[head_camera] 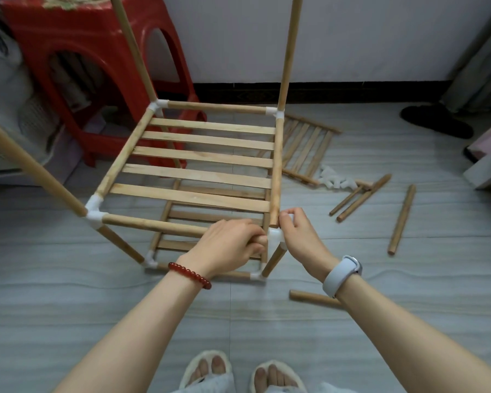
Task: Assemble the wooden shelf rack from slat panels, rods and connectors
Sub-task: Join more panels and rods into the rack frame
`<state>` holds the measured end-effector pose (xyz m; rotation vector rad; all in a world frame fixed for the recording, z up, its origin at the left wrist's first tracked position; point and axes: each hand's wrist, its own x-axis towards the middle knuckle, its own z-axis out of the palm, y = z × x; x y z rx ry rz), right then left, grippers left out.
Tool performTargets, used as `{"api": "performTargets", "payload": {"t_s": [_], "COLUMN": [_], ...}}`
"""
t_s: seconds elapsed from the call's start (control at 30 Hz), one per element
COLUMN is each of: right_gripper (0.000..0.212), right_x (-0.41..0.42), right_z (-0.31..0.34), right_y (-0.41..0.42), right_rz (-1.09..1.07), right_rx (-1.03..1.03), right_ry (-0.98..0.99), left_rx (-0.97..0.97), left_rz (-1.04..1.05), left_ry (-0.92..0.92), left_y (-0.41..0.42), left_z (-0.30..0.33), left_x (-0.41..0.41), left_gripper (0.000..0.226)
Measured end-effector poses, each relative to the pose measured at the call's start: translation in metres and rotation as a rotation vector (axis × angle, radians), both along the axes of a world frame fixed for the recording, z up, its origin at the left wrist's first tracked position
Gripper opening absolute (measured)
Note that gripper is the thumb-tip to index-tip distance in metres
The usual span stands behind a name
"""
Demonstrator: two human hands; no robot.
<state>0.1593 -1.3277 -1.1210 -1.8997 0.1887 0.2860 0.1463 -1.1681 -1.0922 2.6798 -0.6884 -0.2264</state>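
The half-built wooden shelf rack (199, 165) stands on the grey tiled floor (267, 321) in front of a red plastic stool (91, 69), and its near right corner is where both hands meet. The left hand (230, 248), with a red bead bracelet (190, 275) at the wrist, curls its fingers around the end of the front rod (153, 224), right beside the white corner connector (275, 240). The right hand (298, 236), with a pale wristband (341, 275), pinches that connector from the far side, thumb and fingers closed on it. The right side rail of the upper slat panel (201, 154) ends just above the connector; whether it is seated in the socket cannot be told. Three other corners of the upper level already carry white connectors, with tall rods rising from them. A lower slat panel (210, 219) sits beneath. To the right of the rack, a spare slat panel (306, 146) lies flat, with loose white connectors (335, 181) and several loose rods (403, 219) near it. One more rod (312, 297) lies under the right forearm.
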Motion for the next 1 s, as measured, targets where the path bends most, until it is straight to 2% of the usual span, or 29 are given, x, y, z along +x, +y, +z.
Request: {"api": "performTargets", "payload": {"t_s": [0.2,0.4,0.5,0.63,0.87,0.93,1.0], "right_gripper": [0.018,0.014,0.023,0.030,0.035,0.041,0.049], "right_x": [-0.012,-0.017,-0.017,-0.019,-0.017,-0.015,-0.012], "right_z": [0.003,0.004,0.002,0.002,0.004,0.002,0.002], "right_y": [0.012,0.014,0.017,0.021,0.027,0.028,0.026], "right_rz": [0.015,-0.014,-0.016,-0.010,-0.033,-0.044,-0.064], "right_rx": [-0.018,0.049,0.041,0.042,0.072,0.118,0.191], "right_ry": [-0.025,-0.069,-0.063,-0.073,-0.017,0.036,0.108], "left_rx": [-0.025,-0.028,-0.029,-0.066,-0.038,-0.063,-0.082], "left_rz": [0.025,0.029,0.034,0.053,-0.006,-0.007,0.017], "left_ry": [-0.023,-0.050,-0.063,-0.105,-0.038,-0.015,-0.016], "left_y": [0.002,0.008,0.011,0.016,0.013,0.014,0.013], "left_z": [-0.009,-0.011,-0.011,-0.006,-0.004,-0.003,-0.003], "left_x": [-0.002,-0.007,-0.009,-0.005,-0.003,-0.004,-0.005], "left_gripper": [0.030,0.013,0.011,0.017,0.017,0.023,0.042]}}
